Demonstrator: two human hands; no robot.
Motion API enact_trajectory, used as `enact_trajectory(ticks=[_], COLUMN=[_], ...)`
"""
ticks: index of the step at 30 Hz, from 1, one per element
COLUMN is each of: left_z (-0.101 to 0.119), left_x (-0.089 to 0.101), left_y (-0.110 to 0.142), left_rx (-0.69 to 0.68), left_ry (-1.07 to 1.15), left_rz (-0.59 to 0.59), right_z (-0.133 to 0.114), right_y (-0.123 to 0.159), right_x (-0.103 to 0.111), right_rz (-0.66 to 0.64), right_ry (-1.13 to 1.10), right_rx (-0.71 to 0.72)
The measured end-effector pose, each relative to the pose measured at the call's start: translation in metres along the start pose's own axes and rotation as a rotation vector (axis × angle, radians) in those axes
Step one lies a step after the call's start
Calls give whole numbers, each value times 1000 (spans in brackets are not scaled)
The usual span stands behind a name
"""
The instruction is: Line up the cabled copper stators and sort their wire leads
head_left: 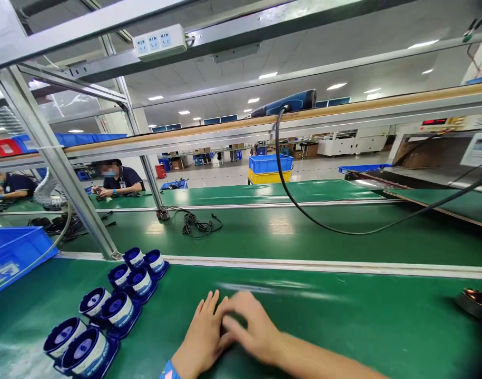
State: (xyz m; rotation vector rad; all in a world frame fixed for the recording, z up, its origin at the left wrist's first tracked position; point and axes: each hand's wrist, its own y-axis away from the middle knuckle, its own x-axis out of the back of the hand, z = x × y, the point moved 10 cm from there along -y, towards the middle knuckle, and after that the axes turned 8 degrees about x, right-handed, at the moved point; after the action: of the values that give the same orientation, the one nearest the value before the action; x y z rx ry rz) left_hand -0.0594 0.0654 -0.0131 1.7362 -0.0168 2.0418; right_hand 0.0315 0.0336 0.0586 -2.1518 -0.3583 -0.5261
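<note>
Both my hands rest on the green mat (pixel 343 321) at the bottom centre. My left hand (pixel 203 337), with a blue wristband, lies flat and palm down with straight fingers. My right hand (pixel 252 329) comes in from the right, and its bent fingers lie over the left hand's fingertips. A dark gap between the two hands hides whether anything is under them. Just left of my left hand, several blue spools with white labels (pixel 118 308) stand in two rows on the mat.
A blue bin (pixel 11 255) sits at the far left behind a slanted aluminium post (pixel 55 163). A thick black cable (pixel 343 229) hangs from a blue tool (pixel 288 102) on the shelf. A dark round object (pixel 478 302) lies at the right edge. Co-workers (pixel 118 179) sit at the back left.
</note>
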Motion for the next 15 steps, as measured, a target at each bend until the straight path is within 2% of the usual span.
enact_trajectory(ticks=[2, 5, 8, 11, 13, 15], left_z=[1, -2, -8, -17, -19, -19], left_x=[0, -2, -13, -32, -41, -43], left_y=[3, 2, -7, -23, -31, -32], left_rx=[-4, -41, -88, -82, -98, -120], left_ry=[1, 38, 82, 60, 11, -53], left_rz=[5, 5, -31, 5, 156, 416], right_z=[57, 132, 195, 238, 257, 273], right_y=[-27, -72, -115, -154, -179, -201], right_x=[18, 22, 8, -14, -30, -45], right_rz=[76, 71, 23, -39, -72, -98], right_ry=[192, 328, 416, 510, 570, 610], right_rx=[-225, -407, -556, -696, -762, -815])
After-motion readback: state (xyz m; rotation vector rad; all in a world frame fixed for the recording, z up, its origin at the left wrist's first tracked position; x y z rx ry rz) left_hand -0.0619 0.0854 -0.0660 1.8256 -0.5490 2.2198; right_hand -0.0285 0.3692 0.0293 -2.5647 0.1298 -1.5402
